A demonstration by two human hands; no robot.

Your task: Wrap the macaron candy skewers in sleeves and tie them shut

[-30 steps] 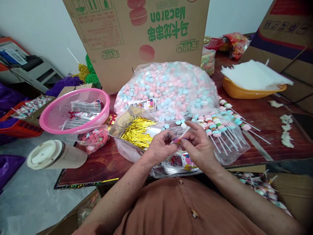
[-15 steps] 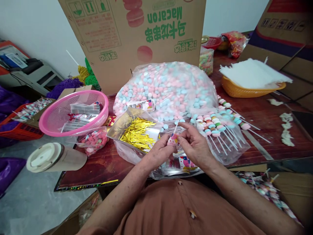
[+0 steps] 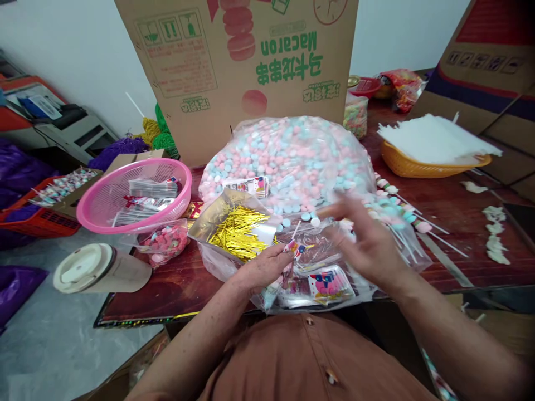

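Observation:
My left hand (image 3: 267, 268) is closed on a wrapped candy skewer (image 3: 288, 266) in a printed bag. Its white stick points up, and a gold twist tie shows at the neck of the bag. My right hand (image 3: 371, 239), blurred by motion, is raised off to the right with its fingers apart and nothing visible in them. Behind it lie candy skewers (image 3: 412, 214) of pastel discs on white sticks, partly covered by the hand. Below my hands, a stack of printed bags (image 3: 332, 284) rests on clear plastic. Gold twist ties (image 3: 238, 231) fill an open pouch left of my left hand.
A large clear bag of pink and blue candies (image 3: 288, 161) stands before a cardboard box (image 3: 200, 133). Left are a pink basket (image 3: 94, 214) of flat packets and a lidded cup (image 3: 125, 270). A yellow basket (image 3: 434, 167) of white sticks stands at the right.
My right hand has let go of the wrapped skewer and moved right. The left hand keeps the skewer, now lower with a gold tie visible. The view has shifted slightly.

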